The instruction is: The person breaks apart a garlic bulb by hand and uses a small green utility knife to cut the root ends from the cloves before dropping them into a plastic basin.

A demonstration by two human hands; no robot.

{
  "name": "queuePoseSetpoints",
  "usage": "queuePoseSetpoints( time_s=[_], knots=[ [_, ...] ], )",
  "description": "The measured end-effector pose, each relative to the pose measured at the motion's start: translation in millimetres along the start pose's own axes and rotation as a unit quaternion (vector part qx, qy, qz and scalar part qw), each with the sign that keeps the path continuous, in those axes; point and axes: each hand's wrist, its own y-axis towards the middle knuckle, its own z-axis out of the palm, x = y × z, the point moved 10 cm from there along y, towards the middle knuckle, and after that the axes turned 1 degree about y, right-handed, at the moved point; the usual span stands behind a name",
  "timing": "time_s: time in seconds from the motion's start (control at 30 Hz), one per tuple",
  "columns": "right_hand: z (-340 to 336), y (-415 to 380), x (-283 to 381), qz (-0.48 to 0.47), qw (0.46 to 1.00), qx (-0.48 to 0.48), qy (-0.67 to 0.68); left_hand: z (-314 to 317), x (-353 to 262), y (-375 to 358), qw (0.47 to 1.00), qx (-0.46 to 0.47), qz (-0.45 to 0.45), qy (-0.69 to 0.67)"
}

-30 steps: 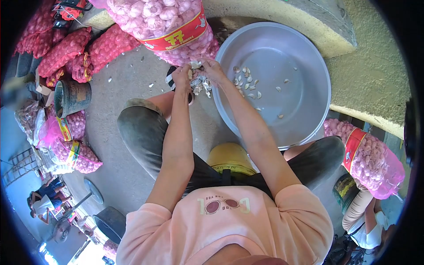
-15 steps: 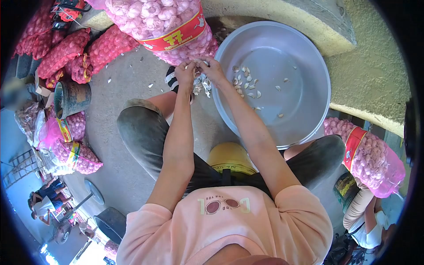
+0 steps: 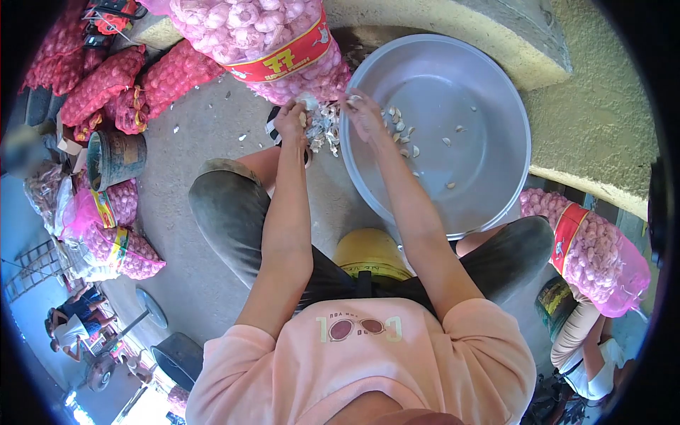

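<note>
My left hand [image 3: 289, 122] is closed around a piece of garlic [image 3: 304, 119], its pale side showing at the fingertips. My right hand [image 3: 364, 117] is over the left rim of a wide grey plastic basin [image 3: 482, 205], its fingers drawn together; something whitish shows at the fingertips, too small to name. Several loose garlic cloves [image 3: 416, 151] lie on the basin's floor, mostly on the left side near my right wrist. Papery garlic skins [image 3: 327, 131] are heaped on the ground between my hands. A mesh sack of garlic bulbs [image 3: 273, 42] stands just beyond them.
A yellow bucket [image 3: 372, 251] is between my legs. Red mesh sacks [image 3: 177, 78] and a dark bucket [image 3: 117, 159] are at left. Another garlic sack [image 3: 591, 248] is at right, near a person in white [image 3: 595, 372]. A low concrete wall [image 3: 489, 35] curves behind the basin.
My hands have parted. The right hand has moved right, from beside the left hand to the basin's rim. My left hand has shifted slightly left, uncovering more of the skins.
</note>
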Motion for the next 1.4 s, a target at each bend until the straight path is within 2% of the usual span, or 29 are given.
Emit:
queuePoseSetpoints(
  time_s=[0.03, 0.1, 0.13, 0.2, 0.23, 0.3, 0.37, 0.4, 0.43, 0.53, 0.67, 0.73, 0.77, 0.8, 0.83, 0.87, 0.9, 0.93, 0.97, 1.0, 1.03, 1.07, 1.1, 1.13, 1.23, 1.27, 1.3, 1.33, 1.4],
  knots=[
    [-21, -2, 8, -0.015, 0.999, -0.050, -0.008, -2, 5, -1, 1.000, 0.000, -0.002, -0.002],
    [-112, 21, -22, -0.020, 0.972, -0.220, 0.077, -3, 13, -3, 1.000, -0.008, -0.020, 0.020],
    [-118, 16, -12, -0.021, 0.972, -0.219, 0.077, -1, 12, -2, 1.000, -0.006, -0.019, 0.019],
    [-143, -13, -18, 0.053, 0.931, -0.346, 0.106, -4, 23, -2, 0.995, -0.023, -0.082, -0.044],
    [-138, -17, -15, 0.053, 0.931, -0.346, 0.106, -5, 22, -1, 0.995, -0.024, -0.082, -0.043],
    [-110, -14, -19, 0.099, 0.951, -0.264, 0.125, 6, 34, 1, 0.976, 0.007, -0.152, -0.152],
    [-59, -21, 3, 0.013, 0.968, -0.208, -0.139, 16, 35, 4, 0.972, 0.033, -0.150, -0.178],
    [-22, -17, 17, -0.069, 0.956, -0.115, -0.259, 23, 34, 4, 0.967, 0.057, -0.145, -0.202],
    [17, -19, 24, -0.148, 0.916, -0.018, -0.371, 25, 32, 3, 0.967, 0.056, -0.145, -0.202],
    [65, -13, 3, -0.125, 0.892, 0.051, -0.431, 35, 24, 4, 0.975, 0.121, -0.107, -0.151],
    [75, -4, -15, -0.146, 0.880, 0.076, -0.446, 26, 9, 14, 0.983, 0.121, -0.018, -0.139],
    [80, -11, -3, -0.219, 0.882, 0.059, -0.413, 39, -8, 1, 0.983, 0.124, 0.015, -0.138],
    [80, -13, 0, -0.218, 0.883, 0.059, -0.412, 47, -17, -10, 0.991, 0.126, 0.042, -0.019],
    [86, -22, 15, -0.224, 0.856, 0.025, -0.465, 54, -22, -18, 0.985, 0.125, 0.069, 0.101],
    [85, -26, 22, -0.229, 0.826, -0.010, -0.515, 56, -19, -19, 0.985, 0.124, 0.069, 0.102],
    [86, -25, 20, -0.229, 0.826, -0.009, -0.514, 51, -19, -18, 0.982, 0.080, 0.082, 0.148],
    [89, -26, 25, -0.314, 0.800, -0.013, -0.512, 45, -19, -16, 0.976, 0.035, 0.095, 0.192],
    [94, -33, 31, -0.396, 0.767, -0.017, -0.505, 41, -15, -14, 0.976, 0.035, 0.095, 0.192],
    [88, -29, 28, -0.396, 0.767, -0.017, -0.505, 35, -16, -13, 0.957, 0.017, 0.119, 0.265],
    [94, -24, 21, -0.371, 0.756, 0.033, -0.538, 35, -24, -16, 0.931, 0.000, 0.143, 0.335],
    [98, -21, 12, -0.344, 0.743, 0.082, -0.568, 35, -27, -18, 0.932, 0.001, 0.142, 0.334],
    [96, -22, 14, -0.344, 0.742, 0.081, -0.569, 40, -30, -21, 0.918, 0.017, 0.158, 0.362],
    [95, -20, 11, -0.264, 0.752, 0.084, -0.598, 47, -35, -26, 0.904, 0.033, 0.174, 0.390],
    [91, -16, 4, -0.183, 0.757, 0.087, -0.622, 48, -37, -25, 0.904, 0.034, 0.174, 0.389],
    [96, -15, 6, -0.157, 0.745, 0.102, -0.641, 50, -32, -21, 0.903, 0.051, 0.184, 0.385],
    [96, -13, 8, -0.158, 0.745, 0.101, -0.640, 47, -28, -19, 0.929, 0.060, 0.174, 0.321],
    [96, -10, 16, -0.207, 0.764, 0.088, -0.605, 47, -30, -20, 0.950, 0.069, 0.165, 0.255],
    [95, -8, 23, -0.253, 0.781, 0.075, -0.566, 47, -34, -21, 0.950, 0.067, 0.165, 0.256],
    [97, -2, 17, -0.278, 0.778, 0.092, -0.556, 41, -22, -18, 0.968, 0.072, 0.069, 0.230]
  ],
)
